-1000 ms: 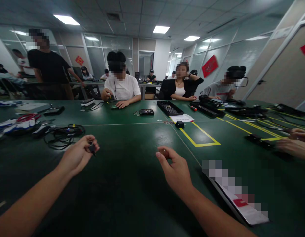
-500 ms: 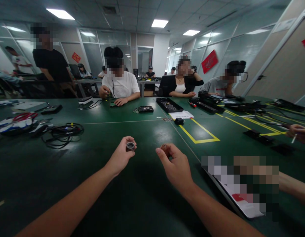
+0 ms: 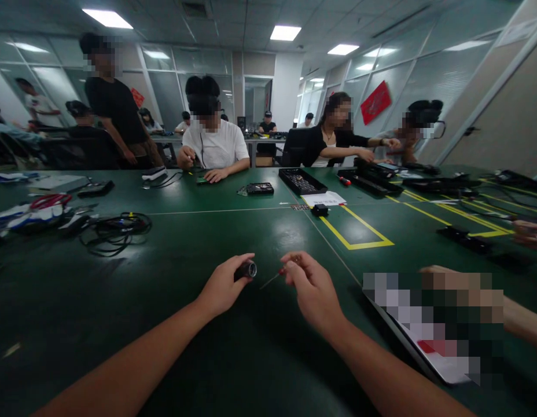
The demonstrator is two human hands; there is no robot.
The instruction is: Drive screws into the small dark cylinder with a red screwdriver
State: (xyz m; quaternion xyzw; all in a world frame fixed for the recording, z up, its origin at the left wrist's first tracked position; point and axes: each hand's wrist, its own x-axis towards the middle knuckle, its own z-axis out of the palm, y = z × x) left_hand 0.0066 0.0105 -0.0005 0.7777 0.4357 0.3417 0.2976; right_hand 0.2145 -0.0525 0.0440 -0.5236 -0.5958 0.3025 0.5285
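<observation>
Gripping a short black cylinder (image 3: 246, 270), my left hand (image 3: 225, 285) is curling its fingers round the barrel, with the pale-rimmed round end facing my right hand (image 3: 311, 282). That right hand is closing on the handle of a slim screwdriver (image 3: 281, 271); its thin metal shaft is pointing down and left, the tip hanging near the cylinder but apart from it. I am holding both things over the green counter (image 3: 216, 370). To the right of my right forearm, a flat white-faced panel (image 3: 456, 370) is lying slantwise, partly pixelated, and another person's forearm (image 3: 524, 315) is reaching toward it.

Farther out on the left, a coil of black cables (image 3: 121, 230) is lying on the counter. Ahead of my right hand, yellow tape (image 3: 370, 246) is marking an oblong, a small black block (image 3: 320, 211) is sitting by its far left corner, and a white paper sheet (image 3: 327, 199) is lying just behind. Beyond it, a black tray (image 3: 303, 191) is holding many small pieces.

Across the counter, a person in a white T-shirt (image 3: 225, 142) is bending forward, while a person in a black cardigan (image 3: 311, 145) is stretching an arm rightward. Farther back, a person in a black shirt (image 3: 114, 107) is standing.
</observation>
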